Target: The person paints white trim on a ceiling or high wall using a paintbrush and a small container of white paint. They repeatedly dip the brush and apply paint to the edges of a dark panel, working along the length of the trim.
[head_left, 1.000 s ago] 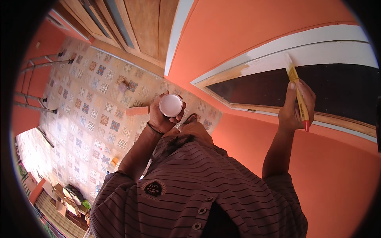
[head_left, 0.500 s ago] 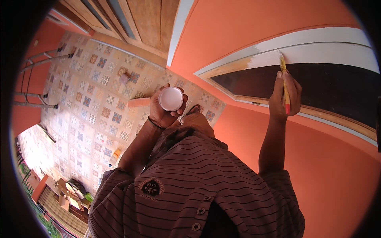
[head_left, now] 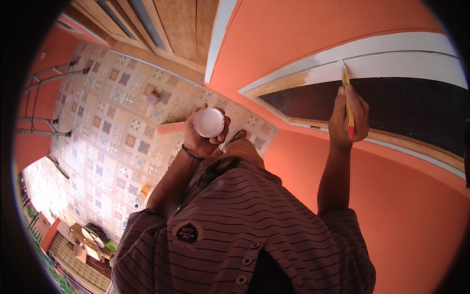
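Note:
My left hand (head_left: 198, 137) is closed round a small round cup of white paint (head_left: 209, 122), held upright in front of my body. In my right hand (head_left: 348, 115) is a paintbrush (head_left: 349, 105) with a yellow handle and a red end. Its white bristles touch the window frame (head_left: 382, 61), which is white along most of its upper side. Toward the frame's left corner a stretch of bare wood (head_left: 281, 84) shows. Dark glass (head_left: 406, 103) fills the opening just beyond my right fingers.
Orange wall (head_left: 401, 210) surrounds the window. A wooden door (head_left: 183, 29) stands at the upper left. On the patterned tile floor (head_left: 105, 127) lie a small block (head_left: 152, 98) and a yellowish bottle (head_left: 141, 197). A metal ladder (head_left: 41, 103) leans at the far left.
My right hand and the brush have shifted slightly left along the frame, and the handle's red end has risen a little. The left hand holds the cup almost unmoved.

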A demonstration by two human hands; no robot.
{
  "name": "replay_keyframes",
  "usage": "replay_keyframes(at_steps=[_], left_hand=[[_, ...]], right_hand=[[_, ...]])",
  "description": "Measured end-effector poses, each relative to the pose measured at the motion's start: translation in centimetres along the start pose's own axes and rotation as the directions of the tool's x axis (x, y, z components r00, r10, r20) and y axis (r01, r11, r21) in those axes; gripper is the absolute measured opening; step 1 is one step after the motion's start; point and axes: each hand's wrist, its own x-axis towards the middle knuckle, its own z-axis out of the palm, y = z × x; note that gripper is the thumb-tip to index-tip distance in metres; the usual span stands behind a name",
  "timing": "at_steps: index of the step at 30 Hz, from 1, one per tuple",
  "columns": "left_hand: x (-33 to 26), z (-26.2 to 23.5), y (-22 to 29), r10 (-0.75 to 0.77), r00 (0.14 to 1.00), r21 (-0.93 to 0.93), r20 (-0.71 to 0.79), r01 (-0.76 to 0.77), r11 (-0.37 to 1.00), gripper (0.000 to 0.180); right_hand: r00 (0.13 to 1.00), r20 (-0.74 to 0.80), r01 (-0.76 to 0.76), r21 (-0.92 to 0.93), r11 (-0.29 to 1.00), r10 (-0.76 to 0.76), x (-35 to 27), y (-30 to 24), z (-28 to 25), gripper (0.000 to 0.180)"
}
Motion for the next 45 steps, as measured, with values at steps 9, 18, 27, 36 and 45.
replay_keyframes(at_steps=[9, 18, 27, 36, 45], left_hand=[[0.1, 0.3, -0.3, 0.005, 0.999, 0.033, -0.045, -0.004, 0.999, 0.056], [-0.2, 1.0, -0.3, -0.050, 0.997, -0.041, -0.059, 0.047, 0.998, 0.057], [-0.2, 1.1, -0.3, -0.025, 0.997, -0.019, -0.075, 0.024, 1.000, 0.057], [-0.2, 1.3, 0.0, -0.056, 0.996, 0.028, -0.063, 0.058, 0.998, 0.057], [-0.2, 1.9, -0.5, -0.084, 0.996, 0.002, -0.023, 0.084, 0.996, 0.057]], right_hand=[[0.953, 0.302, -0.026, 0.091, 0.995, -0.002, -0.2, 0.9, 1.5, 0.027], [0.985, -0.057, 0.157, -0.106, 0.982, -0.163, 11.1, 0.3, -5.3, 0.030], [0.989, 0.100, 0.108, 0.057, 0.993, -0.113, 8.8, -2.4, -5.8, 0.031], [0.981, 0.002, 0.193, -0.060, 0.979, -0.193, 16.1, 1.2, -9.6, 0.022], [0.936, -0.210, 0.285, -0.020, 0.958, -0.283, 28.4, 1.1, -15.2, 0.019]])
